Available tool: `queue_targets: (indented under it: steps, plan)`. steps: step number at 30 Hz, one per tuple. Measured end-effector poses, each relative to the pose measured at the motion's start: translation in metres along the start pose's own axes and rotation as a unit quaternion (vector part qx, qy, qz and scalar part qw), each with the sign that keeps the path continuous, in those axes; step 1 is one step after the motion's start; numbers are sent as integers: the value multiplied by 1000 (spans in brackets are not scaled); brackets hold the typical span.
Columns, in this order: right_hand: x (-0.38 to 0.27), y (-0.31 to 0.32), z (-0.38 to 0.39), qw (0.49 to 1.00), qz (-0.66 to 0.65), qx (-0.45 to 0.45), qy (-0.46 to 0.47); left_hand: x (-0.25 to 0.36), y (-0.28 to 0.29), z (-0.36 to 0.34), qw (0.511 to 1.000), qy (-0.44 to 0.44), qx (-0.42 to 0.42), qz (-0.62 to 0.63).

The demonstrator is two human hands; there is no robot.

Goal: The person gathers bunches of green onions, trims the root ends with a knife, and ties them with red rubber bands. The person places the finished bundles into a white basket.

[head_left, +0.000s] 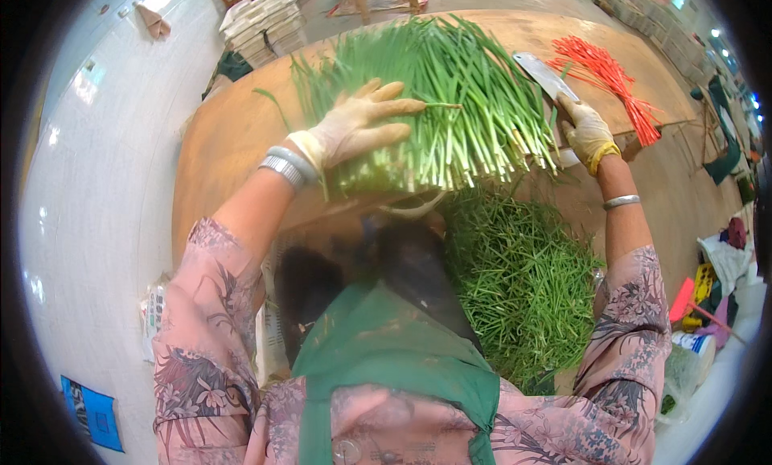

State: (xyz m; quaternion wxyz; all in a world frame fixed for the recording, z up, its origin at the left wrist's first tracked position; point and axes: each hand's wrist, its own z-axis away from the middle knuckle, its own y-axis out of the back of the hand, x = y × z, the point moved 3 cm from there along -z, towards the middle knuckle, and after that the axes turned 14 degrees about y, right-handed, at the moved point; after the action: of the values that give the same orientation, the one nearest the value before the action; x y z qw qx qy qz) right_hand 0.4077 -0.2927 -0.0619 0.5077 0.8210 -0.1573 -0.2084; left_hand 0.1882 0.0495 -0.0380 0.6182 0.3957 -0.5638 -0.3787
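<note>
A wide heap of long green garlic chives (474,87) lies on the wooden table (217,143), pale cut ends toward me. My left hand (358,123), in a thin pale glove, rests over the left part of the heap with fingers spread. A thin brownish stem (442,105) shows at one fingertip; whether the fingers touch it I cannot tell. At the heap's right edge my gloved right hand (589,131) is closed round the handle of a knife (547,75). Its broad metal blade points away and to the left, beside the chives.
Orange-red ties (607,79) lie in a bunch at the table's right. Below the near edge sits a big pile of green trimmings (523,288), right of my legs. Stacked pale crates (261,26) stand beyond the far left, and a blue packet (92,414) lies on the floor.
</note>
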Motion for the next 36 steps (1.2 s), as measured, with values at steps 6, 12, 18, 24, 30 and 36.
queue_targets:
  steps: [6, 12, 18, 24, 30, 36]
  plan:
    - [-27, 10, -5, 992, 97, 15, 82, -8, -7, -3, 999, 32, 12, 17]
    - [-239, -5, 2, 943, -324, 49, 58, -9, -11, -1, 998, 43, 28, 37]
    - [-247, -52, 0, 966, -241, 79, 53, -11, -14, -5, 997, 53, 27, 47]
    - [-249, -67, 11, 984, -174, -15, 35, -15, -17, -7, 997, 59, 28, 50]
    - [-283, -45, 89, 823, -273, -463, 186, -6, -13, 2, 995, 60, 25, 74]
    - [-188, 48, 57, 910, -409, 12, -63, -9, 16, 34, 956, 42, 261, 123]
